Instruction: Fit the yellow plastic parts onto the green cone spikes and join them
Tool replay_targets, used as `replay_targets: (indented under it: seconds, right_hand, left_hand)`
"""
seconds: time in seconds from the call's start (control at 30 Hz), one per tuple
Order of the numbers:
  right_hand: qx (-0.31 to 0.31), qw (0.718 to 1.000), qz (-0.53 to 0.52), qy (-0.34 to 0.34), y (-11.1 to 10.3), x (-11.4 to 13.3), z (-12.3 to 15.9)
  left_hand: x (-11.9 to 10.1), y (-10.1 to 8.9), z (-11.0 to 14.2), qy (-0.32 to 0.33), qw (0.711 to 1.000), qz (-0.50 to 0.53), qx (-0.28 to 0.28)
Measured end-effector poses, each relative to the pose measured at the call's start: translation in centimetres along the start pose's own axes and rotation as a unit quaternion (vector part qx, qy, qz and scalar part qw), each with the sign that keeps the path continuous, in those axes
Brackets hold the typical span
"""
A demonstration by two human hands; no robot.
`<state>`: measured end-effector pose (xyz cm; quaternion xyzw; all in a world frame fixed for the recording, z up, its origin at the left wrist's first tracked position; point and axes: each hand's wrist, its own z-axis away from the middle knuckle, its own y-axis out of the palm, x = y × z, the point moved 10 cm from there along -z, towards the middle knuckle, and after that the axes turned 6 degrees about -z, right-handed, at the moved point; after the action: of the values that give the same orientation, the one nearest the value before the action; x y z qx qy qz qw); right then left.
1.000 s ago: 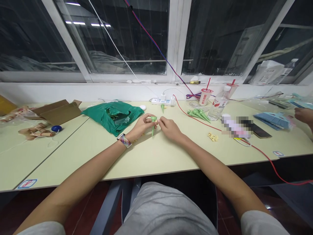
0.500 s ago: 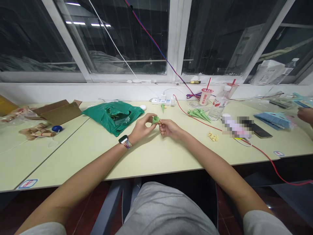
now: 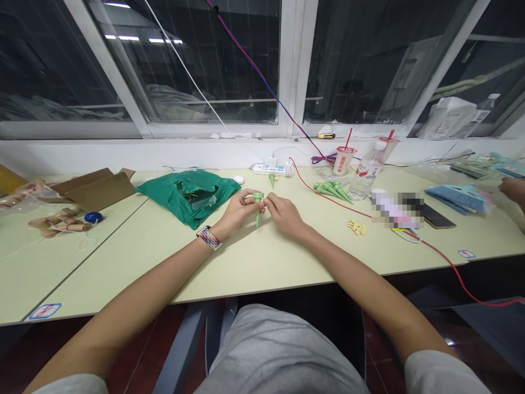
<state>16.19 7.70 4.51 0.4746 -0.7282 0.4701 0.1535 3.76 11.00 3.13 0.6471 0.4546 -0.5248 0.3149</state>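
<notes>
You have a green plastic spike (image 3: 257,215) upright between your hands, just above the counter (image 3: 123,268), its point down and its wider collar on top. Your left hand (image 3: 238,213) is curled closed around the upper part from the left, with a patterned watch strap (image 3: 209,238) on that wrist. Your right hand (image 3: 283,214) comes in from the other side, its fingers pinched narrow against the collar. It looks like a light pinch on the spike, though your fingertips hide the exact contact, so I can't be sure.

Off to your right, a cluster of similar green spikes (image 3: 333,192) lies on the counter, and a single spike (image 3: 272,180) sits near the power strip (image 3: 270,170). Small pale yellow pieces (image 3: 356,227) lie further right. That leaves several spikes outside your hands, with only this one being handled. A green plastic bag (image 3: 188,197) sits torn open to your left, and another person's hand (image 3: 512,190) is at the far right edge.
</notes>
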Motion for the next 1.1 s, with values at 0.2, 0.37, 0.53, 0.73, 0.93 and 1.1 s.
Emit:
replay_targets:
  seconds: [0.2,0.37,0.53,0.73,0.93,1.1]
  right_hand:
    - [0.035,0.942,-0.303,0.139,2.9,-3.2,-0.4]
    - [0.033,0.924,-0.342,0.166,3.2,-4.0,-0.4]
    - [0.051,0.876,-0.414,0.240,4.3,-4.9,-0.1]
    - [0.019,0.943,-0.287,0.167,2.5,-3.6,0.1]
    - [0.024,0.984,-0.160,0.077,3.0,-2.3,0.4]
    - [-0.017,0.991,-0.107,0.081,2.0,-3.0,0.2]
  left_hand:
    - [-1.6,-0.8,0.3,0.058,0.991,-0.104,-0.062]
    - [-1.6,-0.6,0.3,0.077,0.986,-0.140,-0.047]
    - [-2.1,-0.7,0.5,0.109,0.972,-0.196,-0.064]
    - [0.4,-2.4,-0.4,0.009,0.994,-0.032,-0.102]
    - [1.5,-3.1,-0.7,-0.006,0.991,0.045,-0.125]
    - [1.5,-3.3,-0.7,-0.007,0.990,0.019,-0.141]
